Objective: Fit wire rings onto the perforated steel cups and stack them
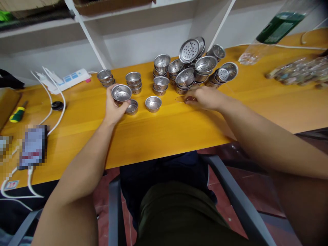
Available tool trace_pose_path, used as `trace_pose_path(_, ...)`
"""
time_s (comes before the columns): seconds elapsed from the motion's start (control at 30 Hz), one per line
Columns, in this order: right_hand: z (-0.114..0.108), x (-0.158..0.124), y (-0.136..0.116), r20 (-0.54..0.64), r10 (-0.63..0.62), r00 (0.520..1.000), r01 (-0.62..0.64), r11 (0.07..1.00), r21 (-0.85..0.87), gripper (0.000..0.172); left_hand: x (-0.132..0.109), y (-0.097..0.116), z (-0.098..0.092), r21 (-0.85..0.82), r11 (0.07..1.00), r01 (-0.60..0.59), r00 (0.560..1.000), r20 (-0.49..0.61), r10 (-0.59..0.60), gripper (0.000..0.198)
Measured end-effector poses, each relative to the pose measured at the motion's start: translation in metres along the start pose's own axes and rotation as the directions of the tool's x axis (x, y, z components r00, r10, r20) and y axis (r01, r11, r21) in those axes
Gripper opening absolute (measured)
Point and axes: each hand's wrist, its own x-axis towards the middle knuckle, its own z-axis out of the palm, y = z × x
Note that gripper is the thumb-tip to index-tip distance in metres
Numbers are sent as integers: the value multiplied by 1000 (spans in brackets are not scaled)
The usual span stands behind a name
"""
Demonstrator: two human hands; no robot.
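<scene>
My left hand (114, 107) is closed around a small perforated metal cup (121, 93), its open top facing up. Right beside and partly behind that hand, another such cup (132, 107) rests on the table, and a single cup (153, 104) sits to its right. My right hand (202, 97) is low over the table, fingers pinched, with a thin curved wire (179, 99) showing at the fingertips; its full shape is hidden. Just beyond the right hand is a cluster of stacked cups (185, 78), some tilted.
Short cup stacks (133, 79) stand toward the back. A power strip (74, 78), cables, a screwdriver (17, 113) and a phone (33, 147) lie at left. A plastic bottle (278, 29) and clear-wrapped items (298, 71) are at right. White shelving (143, 34) borders the back.
</scene>
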Motion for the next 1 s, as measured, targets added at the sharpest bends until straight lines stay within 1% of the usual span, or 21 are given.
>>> trace_pose_path(0.1, -5, 14, -3, 69, 12, 998, -7, 998, -68, 22, -2, 3, 1, -4, 1000, -28, 1000, 7, 28, 112)
trace_pose_path(0.2, -12, 22, -10, 144, 36, 989, -13, 987, -159, 20, -4, 10, 5, -32, 997, -70, 997, 33, 71, 114)
trace_pose_path(0.3, -17, 23, -19, 186, 38, 982, -2, 982, -187, 20, -5, 18, 7, -40, 994, -97, 995, 28, 99, 112)
trace_pose_path(0.43, -19, 18, -24, 130, -32, 991, 53, 986, -158, 16, -5, 27, 3, 6, 995, -103, 995, 18, 103, 105)
trace_pose_path(0.5, -18, 15, -23, 89, -67, 994, 77, 990, -116, 16, -5, 31, 1, 31, 996, -79, 997, 21, 78, 105)
trace_pose_path(0.6, -18, 8, -20, 31, -85, 996, 85, 996, -29, 18, -5, 35, 1, 59, 997, -47, 999, 23, 46, 108)
trace_pose_path(0.67, -19, 3, -20, -30, -75, 997, 76, 997, 20, 15, -6, 37, 3, 32, 999, -44, 999, 17, 44, 110)
trace_pose_path(0.7, -21, 1, -21, -74, -77, 994, 80, 996, 41, 11, -7, 36, 5, 6, 999, -43, 999, 11, 43, 111)
trace_pose_path(0.77, -28, -3, -28, -215, -107, 971, 129, 988, 91, 3, -8, 34, 9, -45, 998, -41, 999, -7, 41, 115)
trace_pose_path(0.8, -34, -5, -35, -305, -130, 943, 174, 977, 123, 8, -8, 32, 11, -64, 997, -40, 999, -14, 39, 117)
trace_pose_path(0.83, -40, -5, -43, -400, -143, 905, 224, 961, 164, 13, -9, 30, 12, -78, 996, -40, 999, -18, 39, 119)
trace_pose_path(0.9, -53, -2, -65, -561, -128, 818, 334, 899, 283, 19, -11, 25, 14, -108, 993, -45, 999, -21, 43, 121)
trace_pose_path(0.93, -57, 3, -79, -612, -86, 786, 379, 849, 368, 20, -11, 24, 15, -126, 991, -46, 999, -15, 44, 121)
trace_pose_path(0.97, -60, 10, -92, -641, -61, 765, 440, 776, 451, 23, -13, 24, 15, -143, 989, -41, 999, 2, 42, 119)
trace_pose_path(1.0, -61, 19, -105, -649, -52, 759, 491, 700, 518, 25, -14, 25, 16, -163, 986, -35, 999, 27, 40, 118)
